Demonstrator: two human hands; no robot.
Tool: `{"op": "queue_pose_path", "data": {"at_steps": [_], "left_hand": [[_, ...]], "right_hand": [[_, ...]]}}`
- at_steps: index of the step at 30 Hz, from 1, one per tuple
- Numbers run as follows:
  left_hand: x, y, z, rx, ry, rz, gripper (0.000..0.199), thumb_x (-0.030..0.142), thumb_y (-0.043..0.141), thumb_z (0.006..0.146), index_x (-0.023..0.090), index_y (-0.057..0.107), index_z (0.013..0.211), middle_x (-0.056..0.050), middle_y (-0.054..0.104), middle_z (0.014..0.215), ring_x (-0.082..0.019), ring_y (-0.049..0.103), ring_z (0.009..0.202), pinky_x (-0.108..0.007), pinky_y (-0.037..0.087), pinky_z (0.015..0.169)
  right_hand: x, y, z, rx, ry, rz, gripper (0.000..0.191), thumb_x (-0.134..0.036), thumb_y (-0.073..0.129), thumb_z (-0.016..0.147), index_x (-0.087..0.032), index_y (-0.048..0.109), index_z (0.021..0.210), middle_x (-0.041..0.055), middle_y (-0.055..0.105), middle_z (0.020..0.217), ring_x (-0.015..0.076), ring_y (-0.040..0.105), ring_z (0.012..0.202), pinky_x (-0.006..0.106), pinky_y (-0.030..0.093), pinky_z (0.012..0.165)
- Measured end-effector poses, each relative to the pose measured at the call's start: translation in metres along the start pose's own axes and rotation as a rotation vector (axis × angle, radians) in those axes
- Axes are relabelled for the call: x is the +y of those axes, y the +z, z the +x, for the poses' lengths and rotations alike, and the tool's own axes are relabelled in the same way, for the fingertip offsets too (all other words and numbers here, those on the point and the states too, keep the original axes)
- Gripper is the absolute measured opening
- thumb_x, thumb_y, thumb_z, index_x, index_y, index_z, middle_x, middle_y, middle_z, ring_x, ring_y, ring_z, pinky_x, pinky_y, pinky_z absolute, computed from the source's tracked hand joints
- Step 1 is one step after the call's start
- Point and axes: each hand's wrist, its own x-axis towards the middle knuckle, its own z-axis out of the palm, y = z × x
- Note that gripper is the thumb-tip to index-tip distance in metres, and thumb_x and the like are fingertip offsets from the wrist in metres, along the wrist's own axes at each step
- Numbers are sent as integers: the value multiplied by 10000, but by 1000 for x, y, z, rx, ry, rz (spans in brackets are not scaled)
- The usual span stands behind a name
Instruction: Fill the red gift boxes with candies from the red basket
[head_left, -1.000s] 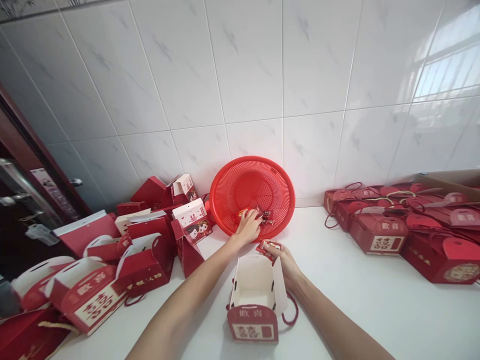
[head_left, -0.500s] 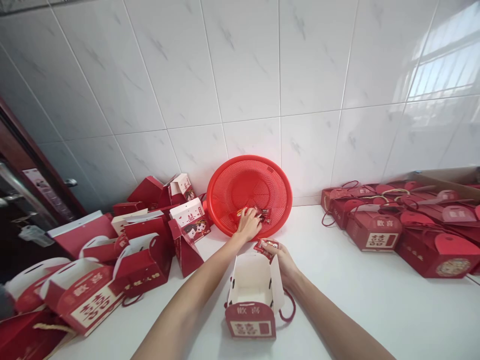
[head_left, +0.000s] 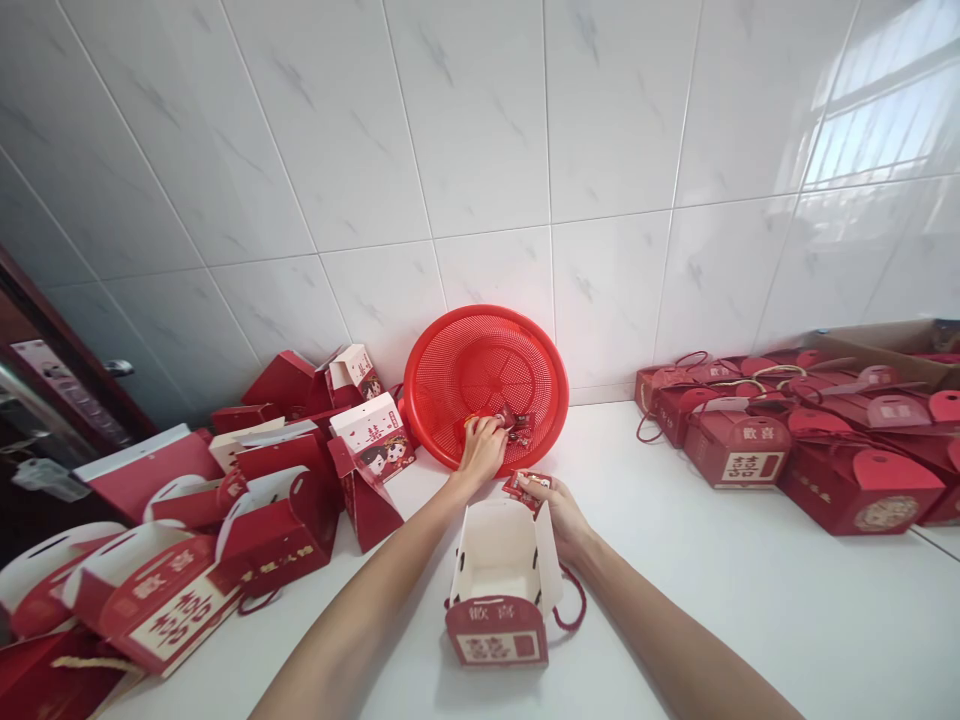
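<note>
A red plastic mesh basket (head_left: 450, 365) leans tilted against the wall, its open side facing me. Inside its lower rim, my left hand (head_left: 484, 448) is curled among small red wrapped candies (head_left: 519, 428); its fingertips hide what they grip. Just outside the basket, my right hand (head_left: 564, 518) pinches a few red candy packets (head_left: 529, 488) between thumb and fingers. Below both hands, nearest me, a red and cream paper gift box (head_left: 501, 630) stands upright with its top open. No contents show in its white interior. A dark red cord handle (head_left: 576, 610) loops out on its right.
Several open red gift boxes (head_left: 277, 530) crowd the left side of the white table (head_left: 675, 610). On the right, several closed red boxes with cord handles (head_left: 739, 450) stand in rows, a brown carton (head_left: 862, 350) behind them. A tiled wall (head_left: 495, 150) borders the back.
The view has shifted slightly. My left hand stays in the basket, its fingers now more tightly curled at the candies. My right hand keeps its packets beside the box.
</note>
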Motion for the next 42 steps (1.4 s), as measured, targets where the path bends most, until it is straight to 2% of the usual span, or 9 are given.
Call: {"op": "queue_pose_path", "data": {"at_steps": [14, 19, 24, 29, 33, 36, 38, 40, 42], "left_hand": [[2, -13, -24, 119, -75, -141, 266, 235, 460, 959, 218, 725, 973, -86, 640, 1306, -265, 493, 1256, -471, 357, 1097], [2, -19, -33, 139, -147, -221, 254, 265, 479, 949, 220, 728, 924, -106, 643, 1252, -285, 500, 1220, -482, 378, 1074], [0, -29, -45, 113, -217, -366, 220, 286, 519, 905, 215, 727, 886, -101, 683, 1108, -280, 572, 1091, -484, 419, 1034], [8, -49, -66, 19, -278, -582, 287, 383, 508, 906, 193, 721, 876, -81, 706, 978, -231, 656, 944, -354, 534, 845], [22, -63, -82, -58, -343, -729, 356, 459, 514, 900, 168, 719, 877, -71, 727, 875, -216, 675, 842, -315, 545, 758], [31, -76, -84, -103, -392, -863, 418, 524, 517, 894, 158, 719, 887, -79, 738, 870, -213, 672, 825, -320, 542, 772], [36, -89, -82, -113, -427, -1001, 448, 576, 574, 854, 155, 721, 896, -85, 740, 907, -218, 666, 844, -338, 533, 819], [40, -106, -77, -107, -435, -1122, 465, 601, 630, 817, 156, 726, 916, -87, 737, 943, -225, 660, 862, -365, 518, 869], [44, -125, -73, -118, -387, -1178, 434, 584, 661, 808, 167, 733, 900, -88, 729, 978, -238, 655, 912, -387, 500, 911]], "right_hand": [[0, 0, 0, -14, -16, 2, 302, -325, 891, 605, -159, 679, 742, -10, 656, 627, 111, 556, 560, 242, 406, 579], [0, 1, -1, -42, -28, 13, 290, -317, 885, 616, -165, 669, 736, -7, 659, 645, 120, 568, 575, 251, 431, 601], [-1, 2, -1, -27, -24, 21, 303, -305, 892, 598, -172, 647, 717, -18, 646, 620, 122, 567, 563, 254, 443, 596], [-2, 4, -4, -29, -18, 3, 297, -310, 893, 597, -172, 655, 709, -5, 664, 641, 135, 591, 590, 273, 463, 627], [-4, 4, -4, -24, -2, -41, 311, -340, 889, 599, -168, 683, 756, 8, 673, 654, 146, 594, 593, 290, 464, 630], [-18, 8, -1, 74, -34, -96, 387, -361, 911, 543, -171, 687, 795, -18, 628, 589, 118, 536, 519, 263, 404, 539], [-37, 16, -3, 111, -133, -142, 434, -365, 923, 507, -176, 680, 813, -29, 619, 599, 96, 506, 497, 244, 351, 500], [-62, 31, -12, 18, -228, -225, 434, -390, 903, 559, -179, 678, 864, -27, 630, 657, 76, 476, 496, 239, 325, 494], [-89, 50, -28, -118, -290, -380, 401, -400, 869, 630, -187, 680, 912, -54, 568, 611, 66, 430, 490, 236, 305, 495]]}}
